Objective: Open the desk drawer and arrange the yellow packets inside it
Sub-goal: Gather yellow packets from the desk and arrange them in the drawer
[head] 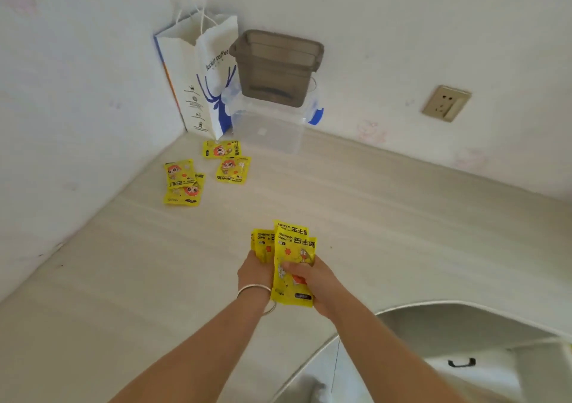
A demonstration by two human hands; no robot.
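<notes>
Head view: both hands over the pale wood-grain desk (402, 216), near its front edge. Left hand (255, 271) gripping a small bunch of yellow packets (263, 243), fingers hidden behind them; silver bangle (253, 289) on that wrist. Right hand (312, 278) pinching another packet (292, 266), thumb on its printed face, remaining fingers behind it. Held packets fanned upward, overlapping, touching one another between the two hands; exact count not readable.

Four more yellow packets flat on the desk toward the far left corner: one (221, 149) right at the foot of the paper bag, one (233, 169) just beside and below it, and two overlapping ones (183, 182) further left near the wall. All well apart from the hands.

White paper coffee bag (201, 74) with blue deer graphic upright in the corner, against both walls. Just right of it, clear plastic box (269, 130) on the desk, with blue latches; grey translucent box (275, 65) stacked on top, lid on. Wall socket (445, 102) on the right wall, above the desk surface.

Curved cut-out in the desk edge at lower right. Below it, white drawer front (483, 378) with a dark handle (461, 363); looks pulled out a bit, but can't confirm from this angle. Sliver of yellow at the far right frame edge, too small to identify.
</notes>
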